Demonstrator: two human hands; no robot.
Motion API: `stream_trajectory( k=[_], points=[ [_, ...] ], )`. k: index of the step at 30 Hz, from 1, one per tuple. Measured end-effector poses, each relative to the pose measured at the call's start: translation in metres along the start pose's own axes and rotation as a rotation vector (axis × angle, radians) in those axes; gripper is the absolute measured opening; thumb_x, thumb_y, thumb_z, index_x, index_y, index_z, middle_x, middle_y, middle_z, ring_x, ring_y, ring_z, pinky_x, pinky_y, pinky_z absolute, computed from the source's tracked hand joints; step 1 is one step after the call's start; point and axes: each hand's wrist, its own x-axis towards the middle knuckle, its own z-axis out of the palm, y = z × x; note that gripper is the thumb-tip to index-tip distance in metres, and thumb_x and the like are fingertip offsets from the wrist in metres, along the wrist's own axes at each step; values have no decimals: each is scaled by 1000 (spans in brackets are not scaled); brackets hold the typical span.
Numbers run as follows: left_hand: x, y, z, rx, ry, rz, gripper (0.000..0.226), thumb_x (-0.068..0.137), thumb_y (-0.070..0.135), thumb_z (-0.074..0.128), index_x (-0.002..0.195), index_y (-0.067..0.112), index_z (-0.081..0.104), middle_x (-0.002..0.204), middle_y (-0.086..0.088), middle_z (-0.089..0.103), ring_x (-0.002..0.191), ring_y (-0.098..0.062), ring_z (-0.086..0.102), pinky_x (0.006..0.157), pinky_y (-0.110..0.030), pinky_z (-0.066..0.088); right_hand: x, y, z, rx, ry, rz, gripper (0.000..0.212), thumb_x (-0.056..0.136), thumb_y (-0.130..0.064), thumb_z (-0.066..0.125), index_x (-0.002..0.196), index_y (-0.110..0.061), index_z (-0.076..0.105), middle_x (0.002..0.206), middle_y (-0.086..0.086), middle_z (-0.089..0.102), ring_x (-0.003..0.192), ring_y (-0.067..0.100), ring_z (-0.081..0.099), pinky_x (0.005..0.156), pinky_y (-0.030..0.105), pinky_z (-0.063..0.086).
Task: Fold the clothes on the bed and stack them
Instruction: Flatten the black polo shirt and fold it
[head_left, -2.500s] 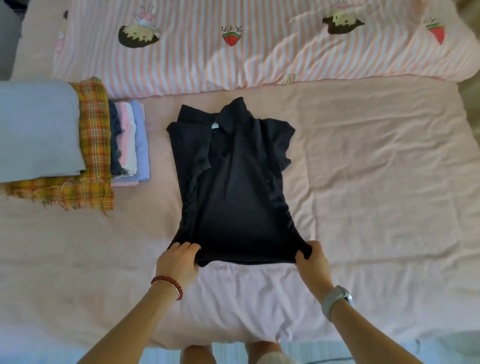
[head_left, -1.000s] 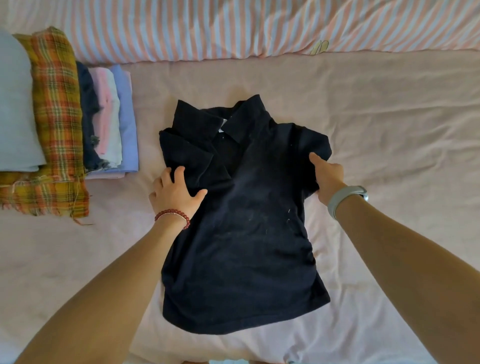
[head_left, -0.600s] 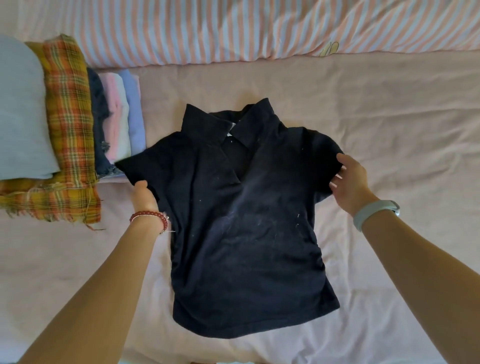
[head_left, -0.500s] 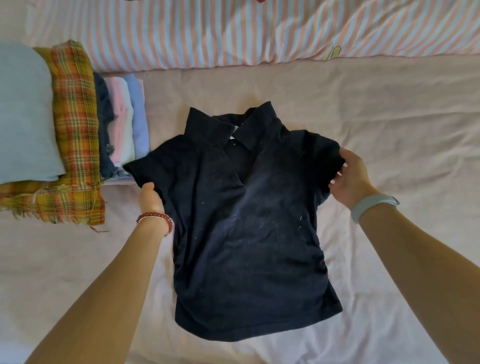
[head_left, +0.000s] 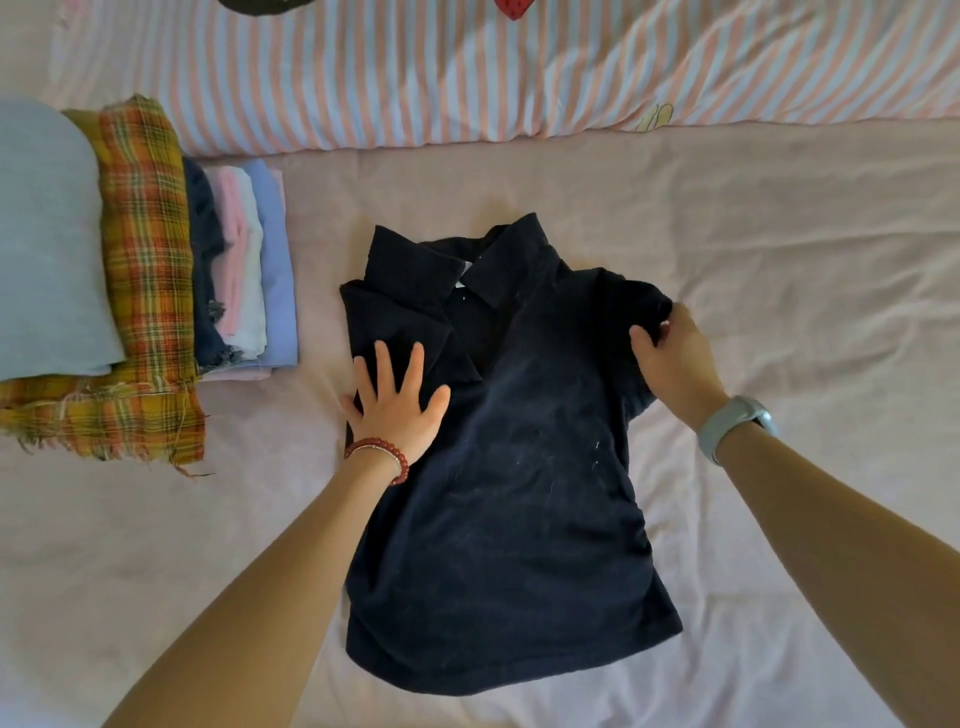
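Observation:
A dark navy polo shirt (head_left: 514, 499) lies face up on the pink bed sheet (head_left: 779, 270), collar pointing away from me. Its left sleeve is folded in over the chest, and my left hand (head_left: 397, 400) presses flat on that fold with the fingers spread. My right hand (head_left: 675, 358) grips the right sleeve at the shirt's edge, thumb on top and fingers curled under the cloth. A stack of folded clothes (head_left: 140, 270) stands at the left: a light blue piece on top, a yellow plaid one, then dark, pink, white and lilac layers.
A pink-and-white striped quilt (head_left: 467, 67) with cartoon prints runs along the far side of the bed. Bare sheet stretches to the right of the shirt and in front of the stack.
My left hand has folded the left sleeve inward over the chest and now presses flat on it. My right hand still holds the right sleeve. The view has shifted slightly.

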Motion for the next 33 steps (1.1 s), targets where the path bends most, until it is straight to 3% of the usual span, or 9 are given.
stream_trajectory(
  k=[4, 9, 12, 15, 17, 20, 26, 30, 33],
  points=[
    [8, -3, 3, 49, -29, 0, 61, 96, 50, 24, 146, 37, -8, 155, -4, -21, 141, -29, -21, 112, -53, -4, -3, -21, 5, -206, 146, -202, 24, 97, -26, 40, 110, -6, 42, 80, 15, 59, 72, 38, 55, 58, 35, 33],
    [5, -6, -5, -162, 139, 55, 46, 99, 35, 32, 145, 30, 28, 157, -6, 5, 143, -29, 0, 115, -48, 7, -16, -59, 45, 243, -350, -111, 32, 96, -24, 45, 124, -7, 46, 78, 2, 57, 60, 15, 56, 56, 28, 46],
    [9, -10, -20, -372, 385, 46, 41, 97, 22, 42, 137, 14, 42, 151, -14, 23, 138, -30, 22, 111, -40, 22, -20, -52, 54, -24, -279, -291, 34, 98, -19, 37, 129, -9, 49, 109, 12, 59, 89, 26, 56, 75, 30, 45],
    [23, -15, -33, -391, 371, -56, 59, 96, 26, 46, 147, 15, 20, 154, -15, 14, 140, -33, 17, 111, -43, 22, -27, -34, 57, -283, -21, -539, 43, 97, -14, 38, 139, -4, 39, 135, 18, 43, 123, 34, 42, 96, 41, 42],
    [30, -13, -34, -293, 277, -90, 71, 95, 36, 46, 149, 21, 3, 156, -13, 2, 141, -36, 11, 110, -51, 20, -33, -23, 64, -546, -73, -604, 52, 99, -23, 34, 146, -7, 22, 152, 18, 21, 140, 35, 19, 112, 50, 22],
    [30, -11, -22, -108, 180, -73, 78, 92, 46, 45, 148, 28, -7, 156, -11, -6, 142, -34, 3, 110, -55, 16, -43, -10, 78, -702, -194, -573, 57, 100, -33, 27, 149, -12, 6, 156, 14, -2, 144, 31, -1, 115, 52, 8],
    [17, -5, -4, -53, 323, -55, 70, 92, 38, 48, 149, 24, 10, 156, -16, 2, 143, -35, 3, 111, -53, 17, -92, 12, 71, -176, 44, -340, 57, 88, -33, 51, 138, -7, 40, 136, 15, 44, 123, 31, 45, 98, 40, 39],
    [-15, 22, 11, -44, 536, 196, 51, 86, 18, 57, 135, 10, 45, 142, -20, 37, 131, -39, 33, 99, -56, 30, -131, 53, 52, -159, -124, -46, 54, 85, -34, 61, 133, -19, 42, 111, -2, 58, 105, 21, 54, 91, 34, 41],
    [-37, 48, 23, -226, 366, 291, 47, 89, 23, 55, 134, 11, 44, 103, -4, 61, 95, -27, 58, 76, -41, 44, -150, 75, 49, -225, -220, 53, 42, 87, -38, 56, 124, -22, 45, 106, -4, 64, 98, 23, 59, 83, 31, 43]
  ],
)
